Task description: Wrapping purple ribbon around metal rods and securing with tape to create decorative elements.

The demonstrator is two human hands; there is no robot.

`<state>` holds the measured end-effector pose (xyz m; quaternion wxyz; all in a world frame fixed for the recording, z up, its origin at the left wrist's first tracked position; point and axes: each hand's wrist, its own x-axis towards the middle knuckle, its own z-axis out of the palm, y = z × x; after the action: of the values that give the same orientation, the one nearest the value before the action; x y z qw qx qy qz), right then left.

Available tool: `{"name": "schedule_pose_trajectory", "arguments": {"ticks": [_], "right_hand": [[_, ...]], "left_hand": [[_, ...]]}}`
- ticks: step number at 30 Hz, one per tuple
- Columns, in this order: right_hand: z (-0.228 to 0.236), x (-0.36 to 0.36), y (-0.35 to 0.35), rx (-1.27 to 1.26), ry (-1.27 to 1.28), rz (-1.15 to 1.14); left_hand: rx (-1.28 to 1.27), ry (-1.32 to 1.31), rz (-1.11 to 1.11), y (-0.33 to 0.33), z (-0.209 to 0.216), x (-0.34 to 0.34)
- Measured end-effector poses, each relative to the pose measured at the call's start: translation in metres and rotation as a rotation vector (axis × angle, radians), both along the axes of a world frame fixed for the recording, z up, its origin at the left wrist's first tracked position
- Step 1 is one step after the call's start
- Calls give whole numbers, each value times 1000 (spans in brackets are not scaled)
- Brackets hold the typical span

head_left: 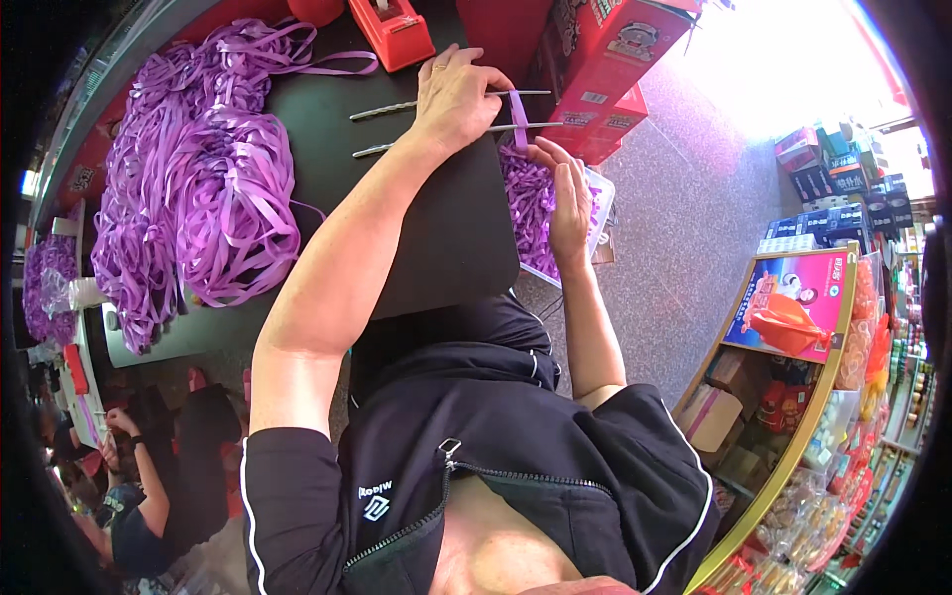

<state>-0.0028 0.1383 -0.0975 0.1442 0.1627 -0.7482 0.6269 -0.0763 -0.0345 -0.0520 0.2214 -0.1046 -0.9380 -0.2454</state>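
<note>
My left hand lies on two thin metal rods that stick out over the far edge of a black table. Its fingertips pinch the top end of a short purple ribbon strip. My right hand hovers just past the table's right edge, above a white basket filled with purple ribbon pieces. Its thumb and forefinger hold the lower end of the same strip, so the ribbon runs between both hands around the rods' tips.
A large heap of loose purple ribbon covers the table's left side. A red tape dispenser stands at the far edge, red cartons beyond it. A stocked display shelf stands right; a seated person is lower left.
</note>
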Motion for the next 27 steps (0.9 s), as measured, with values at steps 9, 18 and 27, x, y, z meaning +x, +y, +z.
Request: {"name": "schedule_pose_trajectory", "arguments": {"ticks": [9, 18, 27], "right_hand": [[54, -3, -1, -135, -98, 61], [70, -32, 5, -120, -294, 206], [67, -9, 2, -250, -366, 131]], "left_hand": [[155, 36, -140, 1, 42, 14], [1280, -890, -191, 26, 53, 73], [2256, -759, -275, 41, 43, 66]]}}
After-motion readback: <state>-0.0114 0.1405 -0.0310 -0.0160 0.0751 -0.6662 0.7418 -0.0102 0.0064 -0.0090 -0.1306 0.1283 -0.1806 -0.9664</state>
